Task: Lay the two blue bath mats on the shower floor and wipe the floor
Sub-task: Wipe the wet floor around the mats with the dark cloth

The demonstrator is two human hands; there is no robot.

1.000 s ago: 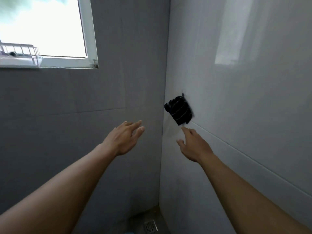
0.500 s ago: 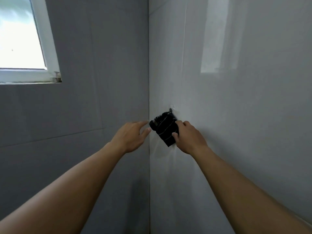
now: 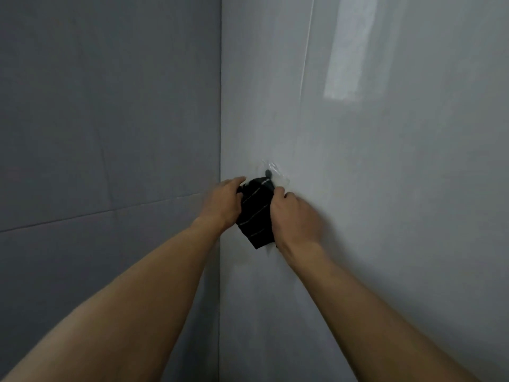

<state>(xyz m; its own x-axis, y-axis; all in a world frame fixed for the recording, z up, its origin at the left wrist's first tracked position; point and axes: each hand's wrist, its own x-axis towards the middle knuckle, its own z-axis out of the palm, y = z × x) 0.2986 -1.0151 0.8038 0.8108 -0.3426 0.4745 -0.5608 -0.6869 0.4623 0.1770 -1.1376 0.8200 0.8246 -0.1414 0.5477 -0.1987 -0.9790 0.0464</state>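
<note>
A black cloth (image 3: 256, 216) with thin pale stripes hangs from a small dark hook (image 3: 268, 173) on a clear sticky pad on the right wall, close to the corner. My left hand (image 3: 224, 201) holds the cloth's upper left edge with curled fingers. My right hand (image 3: 296, 213) grips its right side, the thumb up near the hook. Most of my fingers are hidden behind the cloth. No blue bath mats and no floor are in view.
Two grey tiled walls meet in a vertical corner (image 3: 220, 106) just left of the cloth. A bright window reflection (image 3: 347, 59) lies high on the glossy right wall (image 3: 385, 188).
Both hands have closed in on the hanging cloth: the right took hold first, then the left. The view has swung right and nearer, so the window and floor drain have left the frame.
</note>
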